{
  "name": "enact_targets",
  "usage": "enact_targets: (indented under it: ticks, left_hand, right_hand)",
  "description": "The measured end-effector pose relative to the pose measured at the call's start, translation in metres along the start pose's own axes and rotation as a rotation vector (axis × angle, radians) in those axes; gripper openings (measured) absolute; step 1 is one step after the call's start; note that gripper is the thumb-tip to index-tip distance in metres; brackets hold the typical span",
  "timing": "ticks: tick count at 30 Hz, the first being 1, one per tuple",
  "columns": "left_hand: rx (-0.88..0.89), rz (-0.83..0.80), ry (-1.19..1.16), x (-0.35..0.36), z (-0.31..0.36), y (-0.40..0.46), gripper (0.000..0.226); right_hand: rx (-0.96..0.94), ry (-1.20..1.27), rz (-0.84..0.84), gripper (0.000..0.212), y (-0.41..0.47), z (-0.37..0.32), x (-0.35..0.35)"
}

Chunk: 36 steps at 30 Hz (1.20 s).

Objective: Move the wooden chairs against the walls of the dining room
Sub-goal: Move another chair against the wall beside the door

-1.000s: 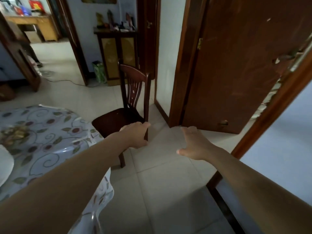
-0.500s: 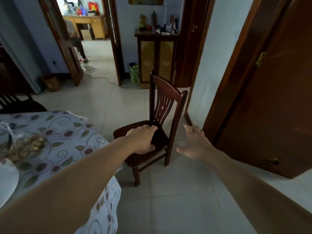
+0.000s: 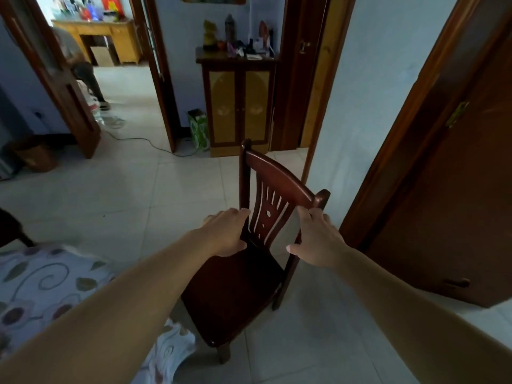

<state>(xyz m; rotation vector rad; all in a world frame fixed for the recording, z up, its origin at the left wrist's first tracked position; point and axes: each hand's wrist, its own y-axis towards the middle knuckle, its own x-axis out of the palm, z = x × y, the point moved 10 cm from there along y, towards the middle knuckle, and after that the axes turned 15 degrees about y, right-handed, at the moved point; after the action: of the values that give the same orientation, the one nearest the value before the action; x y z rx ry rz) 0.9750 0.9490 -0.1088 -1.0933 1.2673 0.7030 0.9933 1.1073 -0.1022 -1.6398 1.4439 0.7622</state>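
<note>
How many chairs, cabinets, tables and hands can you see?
Chairs: 1, the dark wooden chair both hands grip.
Cabinets: 1, the wooden cabinet by the far wall.
Tables: 1, the table with the flowered cloth.
Hands: 2, left hand and right hand.
Total: 5

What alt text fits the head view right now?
Both bare hands grip a dark wooden chair by its back posts, the left hand on the left post and the right hand on the right post, beside a floral-clothed table on pale floor tiles.
</note>
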Motion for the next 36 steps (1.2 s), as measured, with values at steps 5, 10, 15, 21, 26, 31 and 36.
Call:
enact_targets:
  ticks: [5,10,15,21,26,31,36]
  left_hand:
    - [0.008,0.005,-0.016,-0.003,-0.017,0.073,0.078]
    - [0.029,0.02,0.016,-0.001,-0.011,0.149,0.084]
    - [-0.003,0.137,0.076,-0.022,-0.012,0.233,0.087]
    - [0.035,0.142,0.249,-0.022,-0.017,0.314,0.079]
    - [0.077,0.174,0.332,-0.015,-0.013,0.352,0.038]
    - [0.151,0.227,0.374,-0.017,-0.008,0.362,0.017]
    - [0.271,0.23,0.449,-0.021,-0.004,0.353,0.015]
  right_hand:
    - [0.033,-0.007,0.025,0.096,0.076,0.008,-0.003]
    - [0.03,0.025,0.085,0.094,0.158,0.02,-0.013]
    - [0.048,0.02,0.046,0.095,0.237,0.035,0.003]
    - [0.135,0.098,-0.021,0.07,0.288,0.066,0.024]
    - [0.112,0.19,0.002,0.03,0.307,0.071,0.027]
    - [0.084,0.249,-0.027,0.025,0.313,0.068,0.028]
    - [0.039,0.232,-0.098,0.03,0.304,0.053,0.031]
